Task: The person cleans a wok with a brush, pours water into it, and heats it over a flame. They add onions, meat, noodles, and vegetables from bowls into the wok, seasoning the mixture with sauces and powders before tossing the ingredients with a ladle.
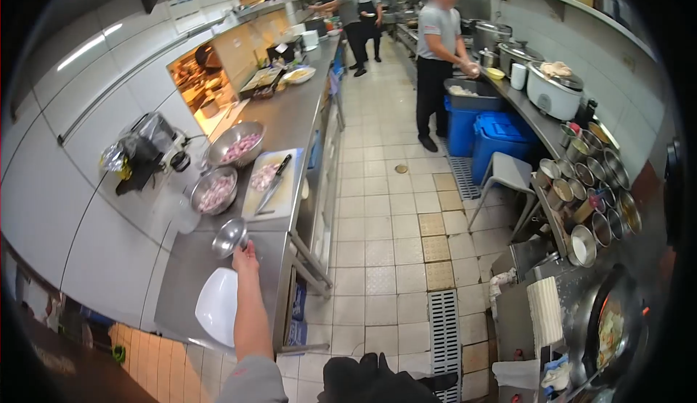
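Note:
My left hand reaches out over the steel counter and is closed on the rim of a small metal bowl. Just below the bowl, beside my forearm, lies a white square dish. Past the bowl stand two larger metal bowls, the nearer bowl and the farther bowl, both with pink raw meat pieces. To their right a cutting board carries more meat and a knife with a black handle. My right hand does not show.
At the lower right a wok holds food. Several metal containers of seasonings stand above it. A grey stool and blue bins line the right side. A co-worker stands there; other people are farther back.

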The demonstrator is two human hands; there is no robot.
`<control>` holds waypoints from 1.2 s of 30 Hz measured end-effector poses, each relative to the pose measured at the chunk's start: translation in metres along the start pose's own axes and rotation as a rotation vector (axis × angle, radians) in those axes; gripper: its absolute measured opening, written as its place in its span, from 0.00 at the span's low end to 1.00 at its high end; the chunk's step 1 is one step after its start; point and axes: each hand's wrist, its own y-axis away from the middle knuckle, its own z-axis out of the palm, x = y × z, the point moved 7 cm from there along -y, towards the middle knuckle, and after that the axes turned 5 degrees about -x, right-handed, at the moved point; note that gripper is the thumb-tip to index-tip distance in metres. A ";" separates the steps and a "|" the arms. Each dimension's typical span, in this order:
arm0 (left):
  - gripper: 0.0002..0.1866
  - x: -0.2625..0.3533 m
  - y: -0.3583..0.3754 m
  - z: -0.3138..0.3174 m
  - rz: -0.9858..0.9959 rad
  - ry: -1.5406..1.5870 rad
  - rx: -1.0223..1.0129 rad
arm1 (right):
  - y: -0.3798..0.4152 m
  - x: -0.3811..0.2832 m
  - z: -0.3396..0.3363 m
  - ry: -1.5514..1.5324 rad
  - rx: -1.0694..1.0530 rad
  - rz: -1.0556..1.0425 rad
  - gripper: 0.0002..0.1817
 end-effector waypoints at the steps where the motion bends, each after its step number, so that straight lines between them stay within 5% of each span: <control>1: 0.18 -0.002 0.014 0.007 -0.023 -0.021 -0.027 | -0.007 -0.003 0.022 0.153 0.125 -0.091 0.23; 6: 0.07 -0.125 0.066 0.000 -0.341 -0.160 -0.359 | 0.005 0.004 -0.004 -0.124 -0.163 -0.116 0.22; 10: 0.12 -0.215 0.224 -0.012 -0.438 -0.746 -0.333 | 0.031 0.010 -0.095 -0.505 -0.144 0.113 0.11; 11: 0.14 -0.239 0.261 -0.012 -0.400 -0.834 -0.504 | 0.041 0.015 -0.130 -0.573 -0.135 0.150 0.09; 14: 0.21 -0.308 0.366 -0.019 -0.401 -0.992 -0.717 | 0.025 0.007 -0.074 -0.300 -0.141 -0.061 0.09; 15: 0.24 -0.320 0.409 -0.014 -0.431 -1.030 -0.756 | 0.025 0.008 -0.065 -0.333 -0.252 0.012 0.14; 18: 0.27 -0.369 0.503 -0.004 -0.402 -1.138 -1.003 | 0.016 0.004 0.077 -1.455 0.133 0.583 0.32; 19: 0.27 -0.379 0.536 0.005 -0.380 -1.169 -1.117 | 0.017 0.001 0.101 -1.402 0.223 0.531 0.36; 20: 0.28 -0.386 0.570 0.013 -0.365 -1.200 -1.239 | 0.040 -0.007 0.048 -1.545 0.000 0.576 0.36; 21: 0.27 -0.381 0.604 0.031 -0.216 -1.194 -1.340 | 0.046 -0.012 0.053 -1.365 0.284 0.545 0.35; 23: 0.27 -0.371 0.680 0.062 0.027 -1.148 -1.608 | 0.061 -0.006 -0.052 -1.671 0.047 0.562 0.29; 27: 0.24 -0.413 0.763 0.051 0.123 -1.063 -1.815 | 0.061 0.007 -0.145 -1.938 -0.152 0.623 0.20; 29: 0.17 -0.411 0.814 0.052 -0.061 -1.136 -1.903 | 0.065 0.002 -0.117 -1.863 -0.086 0.631 0.18; 33: 0.10 -0.415 0.894 0.053 -0.036 -0.920 -2.191 | 0.062 0.029 -0.145 -1.928 -0.138 0.610 0.26; 36: 0.18 -0.404 0.969 0.055 0.090 -0.785 -2.563 | 0.085 0.063 -0.175 -1.888 -0.157 0.616 0.32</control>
